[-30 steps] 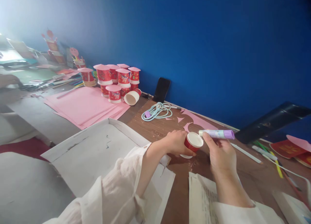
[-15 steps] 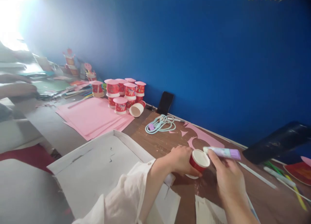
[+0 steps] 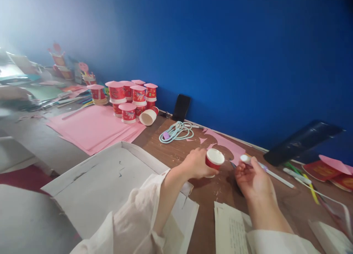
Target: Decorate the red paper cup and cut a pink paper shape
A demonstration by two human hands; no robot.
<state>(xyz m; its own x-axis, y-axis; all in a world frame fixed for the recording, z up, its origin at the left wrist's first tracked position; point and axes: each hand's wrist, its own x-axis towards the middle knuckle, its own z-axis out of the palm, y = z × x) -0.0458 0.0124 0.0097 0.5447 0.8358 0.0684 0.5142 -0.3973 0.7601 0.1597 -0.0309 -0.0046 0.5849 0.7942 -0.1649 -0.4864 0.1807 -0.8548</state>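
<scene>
My left hand [image 3: 196, 163] is wrapped round the side of a red paper cup [image 3: 211, 165], whose pale round end faces up. To the right of it my right hand [image 3: 256, 180] is closed on a glue stick [image 3: 245, 158]. The white end of the stick points left toward the cup, apart from it, and most of its length is hidden by my fingers. Beyond the hands lies a cut pink paper sheet [image 3: 231, 147] with scraps beside it. A white pencil-like stick [image 3: 281, 178] rests on the table just right of my right hand.
Several red cups with pink paper tops [image 3: 128, 113] stand stacked by the blue wall, with another cup [image 3: 149, 117] on its side. Pink sheets [image 3: 82, 125], a white box lid [image 3: 96, 188], a coiled cable [image 3: 176, 132], a phone [image 3: 181, 107] and a black roll [image 3: 303, 142] lie around.
My right hand has turned and drawn slightly away from the cup, so the glue stick's purple end no longer points right in plain view. The left hand keeps its hold; the view shifted right.
</scene>
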